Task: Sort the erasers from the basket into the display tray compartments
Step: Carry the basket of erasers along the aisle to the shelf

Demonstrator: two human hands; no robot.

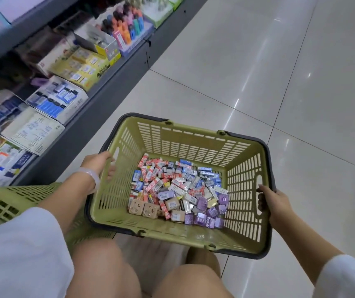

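Note:
A green plastic basket (193, 134) with a dark rim is held above the floor in front of my knees. Its bottom is covered by a heap of wrapped erasers (177, 188): red, blue, white, purple and tan ones. My left hand (99, 163) grips the basket's left wall at its handle slot. My right hand (273, 201) grips the right wall, fingers through that side's slot. Display trays (60, 100) with rows of erasers stand on the dark shelf at the left.
A second green basket (11, 201) sits low at the left, beside my left leg. The shelf (107, 82) runs diagonally along the left, holding boxes and markers (125, 24). Glossy white floor tiles (279, 82) stretch to the right.

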